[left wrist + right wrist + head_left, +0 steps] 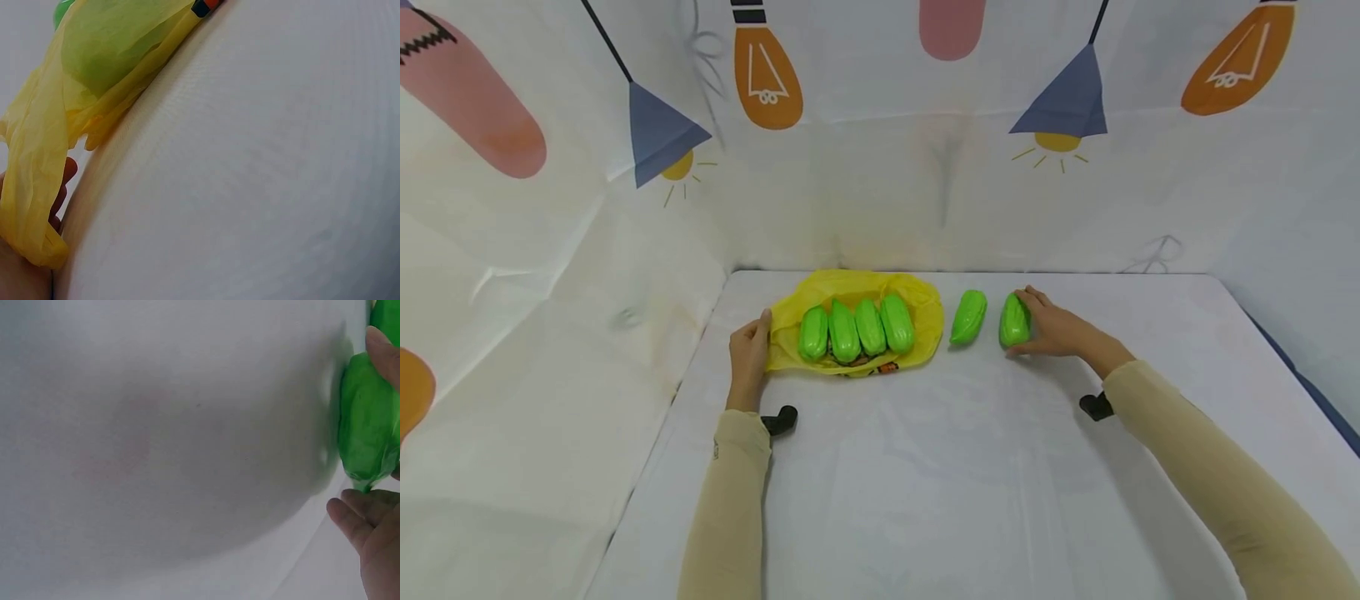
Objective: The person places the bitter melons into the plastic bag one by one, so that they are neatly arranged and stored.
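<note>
A yellow plastic bag (931, 312) lies spread at the table's back left. Several shiny green packets (844, 331) are lined up side by side on it. My left hand (748, 354) grips the bag's left edge, and in the left wrist view bunched yellow plastic (37, 162) hangs over the fingers. Right of the bag, a loose green packet (968, 317) lies on the table. My right hand (1056, 329) holds another green packet (1014, 322), thumb at the near end and fingers at the far end. In the right wrist view this packet (369, 419) shows a twisted tip.
The white table (910, 500) meets a white sheet wall (880, 200) printed with lamps and bulbs at its back edge. Another sheet wall stands close along the left. A black wrist mount (781, 420) sticks out from the left sleeve, a second (1096, 407) from the right.
</note>
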Demonstrator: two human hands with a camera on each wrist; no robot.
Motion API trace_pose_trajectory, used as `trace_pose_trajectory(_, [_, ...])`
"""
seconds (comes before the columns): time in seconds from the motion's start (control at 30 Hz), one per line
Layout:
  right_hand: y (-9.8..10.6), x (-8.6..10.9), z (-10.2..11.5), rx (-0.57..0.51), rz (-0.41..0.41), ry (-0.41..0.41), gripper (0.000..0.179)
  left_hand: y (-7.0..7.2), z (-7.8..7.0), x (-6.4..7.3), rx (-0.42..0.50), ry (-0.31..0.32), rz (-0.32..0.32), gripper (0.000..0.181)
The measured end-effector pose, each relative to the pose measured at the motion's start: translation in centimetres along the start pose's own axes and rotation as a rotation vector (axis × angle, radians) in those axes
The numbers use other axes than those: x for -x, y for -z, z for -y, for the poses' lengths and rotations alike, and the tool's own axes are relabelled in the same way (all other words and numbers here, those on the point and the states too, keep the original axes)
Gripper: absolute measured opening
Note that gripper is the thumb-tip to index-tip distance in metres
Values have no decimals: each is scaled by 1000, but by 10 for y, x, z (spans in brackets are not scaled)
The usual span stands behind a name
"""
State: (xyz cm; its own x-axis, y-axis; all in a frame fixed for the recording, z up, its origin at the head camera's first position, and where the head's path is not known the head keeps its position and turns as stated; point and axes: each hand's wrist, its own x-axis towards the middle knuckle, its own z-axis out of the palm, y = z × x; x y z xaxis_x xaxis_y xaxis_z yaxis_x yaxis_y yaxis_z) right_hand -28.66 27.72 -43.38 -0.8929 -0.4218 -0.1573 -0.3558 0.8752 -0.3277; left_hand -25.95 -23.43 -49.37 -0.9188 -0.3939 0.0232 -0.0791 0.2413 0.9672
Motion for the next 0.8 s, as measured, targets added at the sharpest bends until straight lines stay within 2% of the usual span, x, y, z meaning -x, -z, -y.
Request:
trace_pose_trajectory(0.13, [-1,1,-1,-6,1,-15,110,0,-1,0,-3,-2,-1,61])
trace_pose_trajectory(0.5, [0,1,0,18,-8,11,107,0,1,0,-4,-2,1,62])
trace_pose_trajectory(0.67, [12,-2,4,57,-29,35,107,-1,-1,1,4,10,12,64])
trace_pose_trajectory(0.8, [30,-12,19,81,-47,56,105,1,-1,1,-6,7,13,65])
